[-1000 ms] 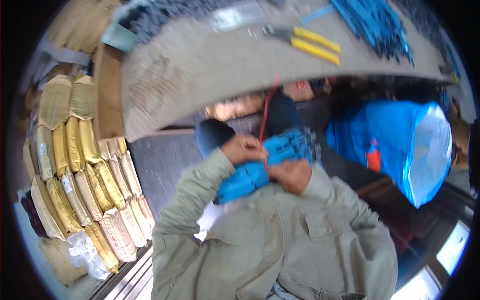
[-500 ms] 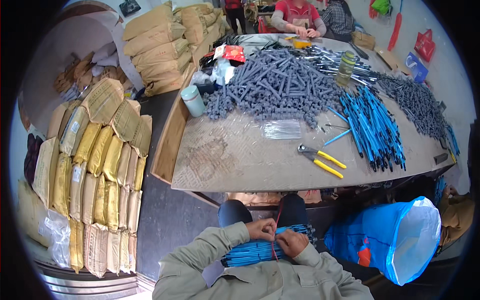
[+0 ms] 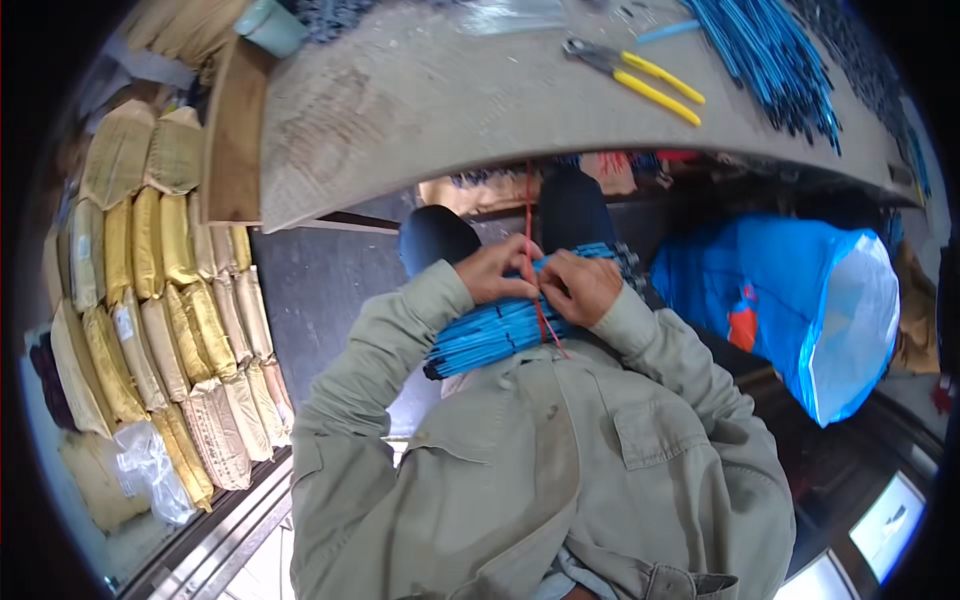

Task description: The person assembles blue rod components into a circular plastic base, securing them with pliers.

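My left hand (image 3: 500, 271), pinching red cord (image 3: 529, 205) across blue rod bundle (image 3: 482, 338); my right hand (image 3: 584, 287), curled, grip unclear.

Table (image 3: 430, 110) blocks front; blue sack (image 3: 785, 265) blocks right; left side free

A grey-brown table (image 3: 450, 120) spans the upper part of the view, its top scuffed and marked with a darker patch toward the left. A wooden board (image 3: 236, 130) edges its left end, with a pale jar (image 3: 271, 27) just beside it. Grey parts (image 3: 335, 18) and a clear packet (image 3: 512, 14) lie farther back, partly cut off. Yellow-handled pliers (image 3: 612, 66) lie near the front edge, handles angled right. Beyond them is a loose blue rod (image 3: 668, 31), pointing toward a heap of rods (image 3: 770, 60) on the right. Nearer, the person's lap (image 3: 577, 218) bears a blue bundle (image 3: 485, 335), laid crosswise.
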A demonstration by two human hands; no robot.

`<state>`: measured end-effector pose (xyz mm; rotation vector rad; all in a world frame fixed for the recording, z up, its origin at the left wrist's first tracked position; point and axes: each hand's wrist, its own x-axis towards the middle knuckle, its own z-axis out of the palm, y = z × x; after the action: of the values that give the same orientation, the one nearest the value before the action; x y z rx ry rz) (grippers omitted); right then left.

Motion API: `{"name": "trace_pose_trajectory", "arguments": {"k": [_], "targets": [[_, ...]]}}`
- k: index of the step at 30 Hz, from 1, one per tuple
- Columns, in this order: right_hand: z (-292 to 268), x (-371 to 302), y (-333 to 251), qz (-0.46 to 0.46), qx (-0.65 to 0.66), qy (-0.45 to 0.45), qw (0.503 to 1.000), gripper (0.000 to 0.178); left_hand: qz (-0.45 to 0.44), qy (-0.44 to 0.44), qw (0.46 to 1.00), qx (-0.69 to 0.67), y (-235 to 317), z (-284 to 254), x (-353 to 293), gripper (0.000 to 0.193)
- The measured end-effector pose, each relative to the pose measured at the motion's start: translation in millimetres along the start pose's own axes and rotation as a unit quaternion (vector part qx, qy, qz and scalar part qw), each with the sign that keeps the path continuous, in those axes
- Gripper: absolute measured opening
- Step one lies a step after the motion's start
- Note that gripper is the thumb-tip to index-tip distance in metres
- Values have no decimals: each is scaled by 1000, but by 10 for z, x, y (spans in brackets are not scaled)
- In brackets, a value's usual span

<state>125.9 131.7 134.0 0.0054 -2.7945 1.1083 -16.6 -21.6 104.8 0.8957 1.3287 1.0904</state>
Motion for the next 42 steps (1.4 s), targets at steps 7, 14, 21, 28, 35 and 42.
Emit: {"name": "trace_pose_trajectory", "arguments": {"k": [7,14,21,28,35,42], "targets": [[-5,-49,32,4,52,-7,999,10,-28,-9,1000,-11,100,44,-4,55],[59,-81,77,-42,46,23,998,10,-7,-12,1000,-9,35,102,-57,63],[119,-84,66,-36,55,42,997,10,-4,-7,1000,16,75,94,-49,69],[151,-87,51,-30,55,66,996,13,6,67,996,60,105,216,-103,53],[167,-105,66,-44,52,84,994,14,58,220,946,230,177,467,-121,29],[119,-80,84,-29,86,77,993,14,139,302,845,418,162,621,-146,16]]}}
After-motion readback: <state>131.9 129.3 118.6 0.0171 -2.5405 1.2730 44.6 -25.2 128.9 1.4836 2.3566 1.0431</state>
